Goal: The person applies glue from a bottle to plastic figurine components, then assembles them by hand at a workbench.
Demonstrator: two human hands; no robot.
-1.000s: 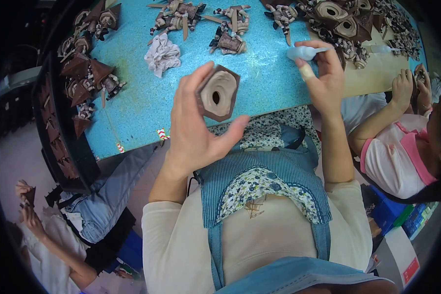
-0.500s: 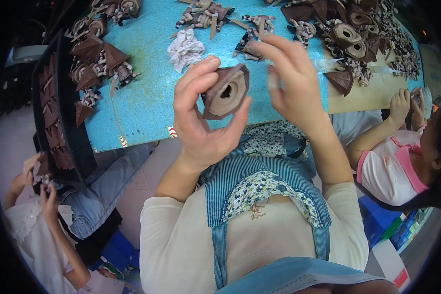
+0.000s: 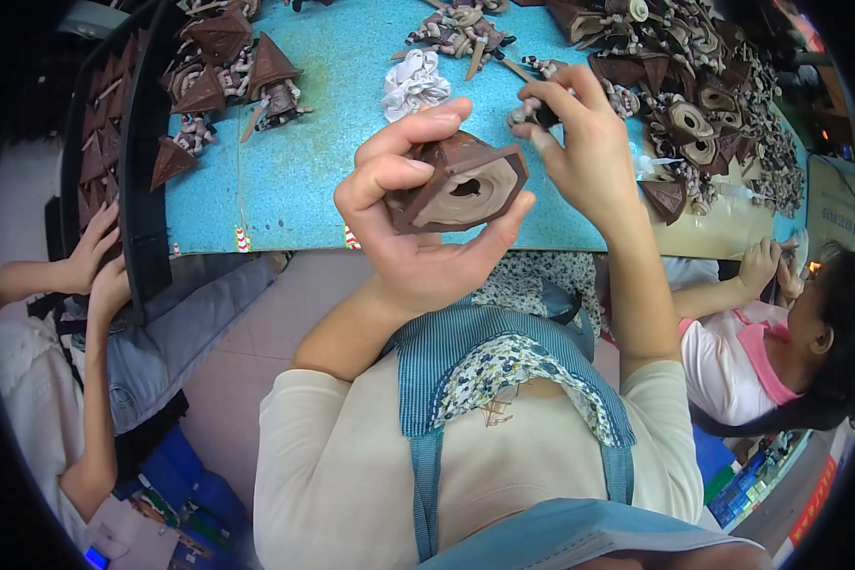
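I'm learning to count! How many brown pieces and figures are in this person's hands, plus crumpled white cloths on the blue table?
Brown piece, left hand: 1
Figure, right hand: 1
White cloth, table: 1
Total: 3

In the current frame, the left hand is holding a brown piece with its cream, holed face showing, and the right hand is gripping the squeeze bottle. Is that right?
Not quite: the right hand isn't gripping the squeeze bottle. The head view shows the bottle lying on the table, with the right fingertips at a small grey-and-dark piece. The rest stands.
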